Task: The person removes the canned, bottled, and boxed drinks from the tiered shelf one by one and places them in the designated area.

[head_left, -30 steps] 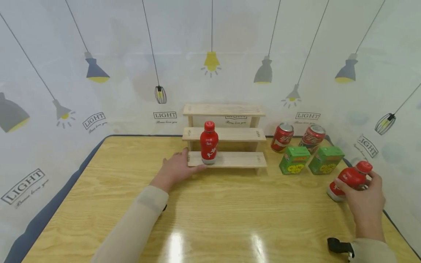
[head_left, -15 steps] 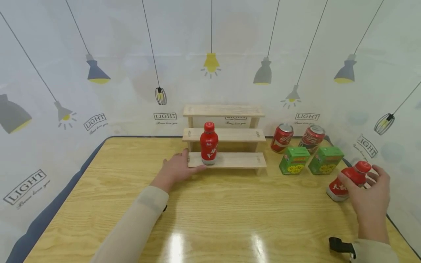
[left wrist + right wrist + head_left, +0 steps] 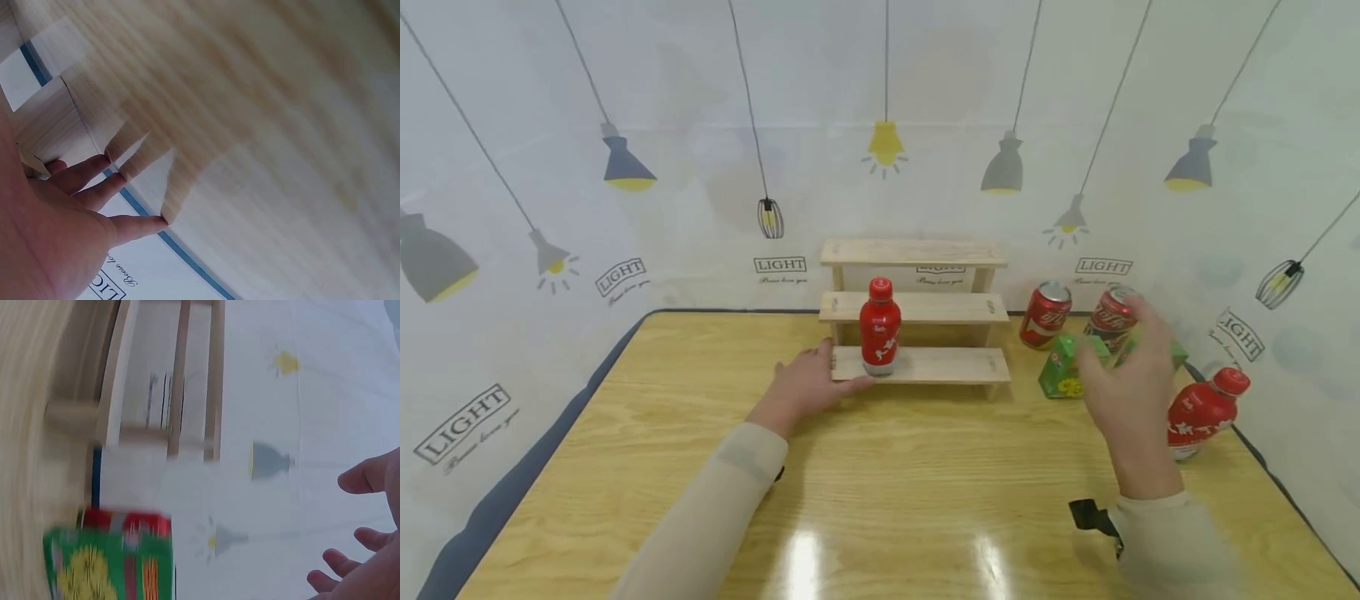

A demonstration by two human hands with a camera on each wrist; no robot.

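Note:
A red bottle [image 3: 880, 337] stands upright on the lowest step of a three-step wooden shelf [image 3: 951, 364]. My left hand [image 3: 805, 383] rests at the shelf's left end, its thumb along the front of the lowest step. In the left wrist view, its fingers [image 3: 134, 230] are extended, their tips on the glossy tabletop. My right hand [image 3: 1131, 392] is raised with fingers spread and nothing in it. It partly hides two green drink cartons [image 3: 1060, 375], one of which shows in the right wrist view. Right of that hand stands a second red bottle [image 3: 1206, 408].
Two red soda cans [image 3: 1047, 315] stand behind the cartons, to the right of the shelf. A pale wall covering [image 3: 700, 100] printed with lamps rises behind the wooden table [image 3: 887, 483].
My right hand has let go of the right-hand red bottle and moved left and up, in front of the cartons. That bottle stays near the table's right side. My left hand stays put.

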